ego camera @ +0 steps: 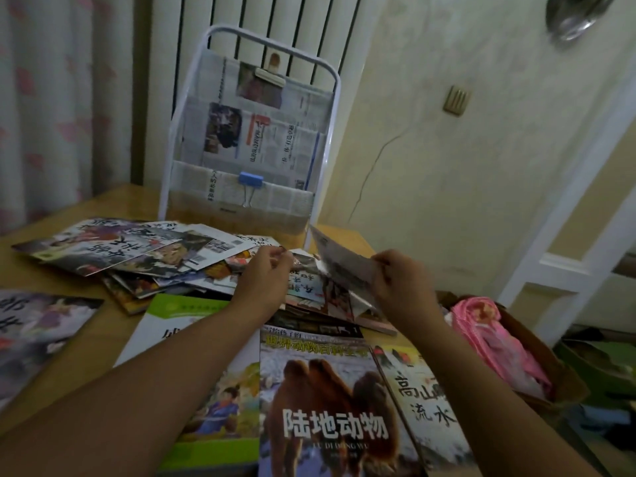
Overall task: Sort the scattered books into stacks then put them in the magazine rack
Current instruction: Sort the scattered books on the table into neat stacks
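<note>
- Books [165, 256] lie scattered across the wooden table [41, 232], overlapping in a loose heap below the rack; sorting looks barely begun.
- Magazine rack [247, 132] stands at the table's far edge against the radiator, its pockets already lined with newspaper, so free pocket room seems limited.
- Camel book [327, 407] lies nearest, flat on other covers, perhaps the start of a stack.
- Right hand [402, 284] pinches a thin booklet [344, 266], tilting it up off the heap, probably to read or separate it.
- Left hand [265, 277] reaches into the heap, fingers curled; whether it grips anything, I cannot tell.
</note>
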